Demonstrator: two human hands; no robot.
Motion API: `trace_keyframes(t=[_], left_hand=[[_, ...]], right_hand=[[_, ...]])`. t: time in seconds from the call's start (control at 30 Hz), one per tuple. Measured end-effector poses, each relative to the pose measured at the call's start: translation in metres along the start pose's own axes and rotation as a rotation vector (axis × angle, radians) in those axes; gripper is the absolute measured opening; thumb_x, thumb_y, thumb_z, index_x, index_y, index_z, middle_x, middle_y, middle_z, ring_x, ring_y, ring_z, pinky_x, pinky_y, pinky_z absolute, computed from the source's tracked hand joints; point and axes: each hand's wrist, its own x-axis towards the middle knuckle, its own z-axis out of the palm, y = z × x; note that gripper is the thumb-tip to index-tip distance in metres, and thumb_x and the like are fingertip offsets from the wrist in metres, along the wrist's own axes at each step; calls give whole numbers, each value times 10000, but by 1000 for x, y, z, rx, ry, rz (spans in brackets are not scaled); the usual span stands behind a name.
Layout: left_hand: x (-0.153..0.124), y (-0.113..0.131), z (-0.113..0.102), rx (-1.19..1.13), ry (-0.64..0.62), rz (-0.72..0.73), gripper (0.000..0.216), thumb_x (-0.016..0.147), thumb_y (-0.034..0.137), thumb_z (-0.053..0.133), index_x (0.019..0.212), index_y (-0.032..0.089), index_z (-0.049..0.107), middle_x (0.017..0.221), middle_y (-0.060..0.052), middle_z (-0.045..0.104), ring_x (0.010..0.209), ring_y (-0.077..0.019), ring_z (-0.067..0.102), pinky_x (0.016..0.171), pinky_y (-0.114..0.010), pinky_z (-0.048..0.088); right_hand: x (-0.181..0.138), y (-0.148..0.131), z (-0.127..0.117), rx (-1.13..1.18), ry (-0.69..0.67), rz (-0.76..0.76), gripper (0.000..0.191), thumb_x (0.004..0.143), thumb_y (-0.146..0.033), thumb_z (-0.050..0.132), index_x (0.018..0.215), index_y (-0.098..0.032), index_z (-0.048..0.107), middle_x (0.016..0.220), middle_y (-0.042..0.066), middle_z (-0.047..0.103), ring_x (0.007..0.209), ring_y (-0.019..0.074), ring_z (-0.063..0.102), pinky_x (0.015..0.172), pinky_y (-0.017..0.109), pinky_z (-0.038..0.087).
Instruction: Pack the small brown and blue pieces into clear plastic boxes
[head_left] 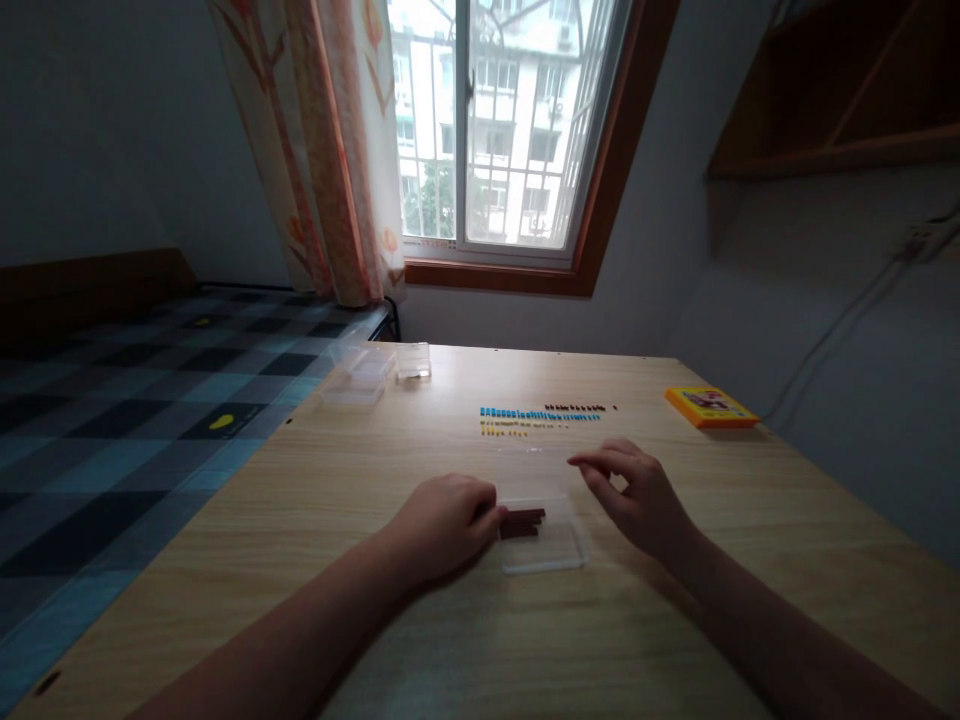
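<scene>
Apparently resting on the table [525, 640], the left hand [450, 515] curls loosely, its thumb over the left rim of a clear box [561, 547] just to its right; whether it grips anything I cannot tell. Brown sticks [525, 519] lie in that box, their left ends hidden by the thumb, their number hard to make out. Their long axes run sideways, the visible ends pointing toward the right hand [626, 490]. That hand hovers right of the box, thumb and forefinger nearly meeting and pointing left; any small piece between them is too small to see. Beyond both hands, a blue row [502, 413] of tiny pieces runs sideways, with yellow pieces [489, 431] nearer the hands and a dark row [574, 407] farther off. Both forearms run out of frame.
</scene>
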Motion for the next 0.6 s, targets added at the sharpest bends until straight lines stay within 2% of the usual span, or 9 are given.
trace_keyframes(t=[0.17, 0.27, 0.37, 0.47, 0.6], left_hand=[[0, 0, -2, 16, -14, -2, 326, 939, 368, 479, 713, 200, 643, 740, -39, 677, 676, -184, 579, 585, -284, 327], [1, 1, -3, 9, -17, -5, 331, 942, 361, 474, 700, 196, 628, 737, -41, 678, 669, -180, 579, 576, -281, 317], [1, 1, -4, 8, -16, -10, 333, 942, 363, 473, 698, 195, 625, 735, -44, 679, 668, -181, 580, 568, -280, 308], [1, 1, -4, -6, -8, -10, 333, 938, 364, 476, 696, 194, 630, 737, -45, 683, 663, -178, 581, 565, -276, 311], [1, 0, -3, -15, -8, -3, 335, 935, 373, 480, 708, 194, 650, 753, -48, 695, 659, -176, 585, 571, -277, 328]], right_hand=[[7, 40, 3, 68, 245, 208, 223, 889, -303, 563, 914, -175, 744, 863, 75, 703, 794, 213, 590, 720, 353, 459], [9, 56, 10, 64, 307, 249, 261, 893, -300, 529, 936, -145, 735, 887, 94, 700, 782, 213, 595, 704, 355, 467], [10, 55, 13, 43, 331, 230, 255, 878, -276, 528, 960, -151, 734, 848, 78, 674, 766, 208, 573, 698, 354, 461], [5, 35, 9, 46, 278, 127, 225, 872, -262, 545, 940, -189, 747, 811, 59, 644, 819, 215, 575, 750, 366, 464], [-5, -1, 5, 81, -26, -192, 214, 900, -227, 545, 900, -209, 758, 745, 53, 611, 752, 198, 563, 698, 353, 452]])
